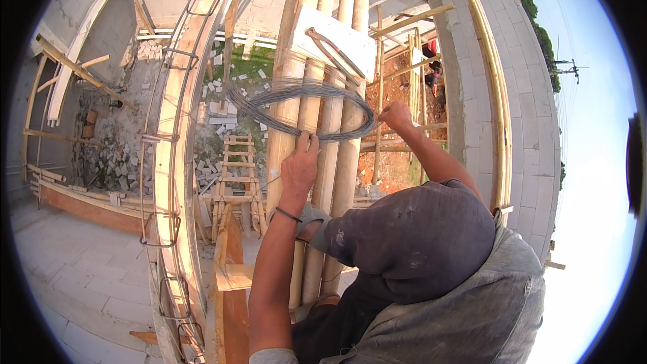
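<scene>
One wire coil [337, 137], left hand [300, 164] gripping near edge; right hand [398, 117] beside it, grip unclear.

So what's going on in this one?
A person is handling a coil of thin dark wire over a row of light round poles. The left hand has its fingers on the coil's near edge; the right hand is at its right end, fingertips together, though whether they pinch a strand is too small to tell. Just beyond the coil, long-handled pincers lie on a white board, held by neither hand.
</scene>
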`<state>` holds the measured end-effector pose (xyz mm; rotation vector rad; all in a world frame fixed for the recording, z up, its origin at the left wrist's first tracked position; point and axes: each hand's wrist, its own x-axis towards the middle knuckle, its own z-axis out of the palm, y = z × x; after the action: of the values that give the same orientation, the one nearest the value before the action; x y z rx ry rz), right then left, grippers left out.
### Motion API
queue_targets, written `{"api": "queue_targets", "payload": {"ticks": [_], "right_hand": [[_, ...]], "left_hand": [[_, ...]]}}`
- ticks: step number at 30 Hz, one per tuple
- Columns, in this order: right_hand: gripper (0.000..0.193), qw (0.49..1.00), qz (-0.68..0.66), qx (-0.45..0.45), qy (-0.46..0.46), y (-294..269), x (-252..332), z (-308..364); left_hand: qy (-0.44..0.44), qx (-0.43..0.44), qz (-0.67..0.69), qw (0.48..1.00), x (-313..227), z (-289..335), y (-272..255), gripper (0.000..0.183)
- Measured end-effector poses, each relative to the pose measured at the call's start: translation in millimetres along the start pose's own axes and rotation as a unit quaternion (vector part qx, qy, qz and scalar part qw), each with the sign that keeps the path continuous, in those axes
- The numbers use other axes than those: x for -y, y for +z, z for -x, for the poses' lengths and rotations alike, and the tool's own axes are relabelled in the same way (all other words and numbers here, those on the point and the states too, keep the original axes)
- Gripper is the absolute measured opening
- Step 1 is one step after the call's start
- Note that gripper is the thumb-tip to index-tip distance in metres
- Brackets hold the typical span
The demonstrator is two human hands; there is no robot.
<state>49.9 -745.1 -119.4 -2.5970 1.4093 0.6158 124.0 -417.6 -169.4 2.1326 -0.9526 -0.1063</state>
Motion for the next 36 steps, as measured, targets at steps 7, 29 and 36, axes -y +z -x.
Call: {"api": "queue_targets", "payload": {"ticks": [7,29,36], "right_hand": [[0.038,0.999,0.033,-0.008,0.031,-10,13,11],[0.018,0.968,-0.165,0.125,-0.141,-69,0,32],[0.010,0.681,-0.681,0.260,-0.070,-62,1,48]], "left_hand": [[-0.004,0.009,-0.003,1.000,1,2,-2,0.036],[-0.015,0.023,0.001,1.000,-1,4,-4,0.039],[0.045,-0.006,-0.067,0.997,-1,2,-6,0.040]]}}
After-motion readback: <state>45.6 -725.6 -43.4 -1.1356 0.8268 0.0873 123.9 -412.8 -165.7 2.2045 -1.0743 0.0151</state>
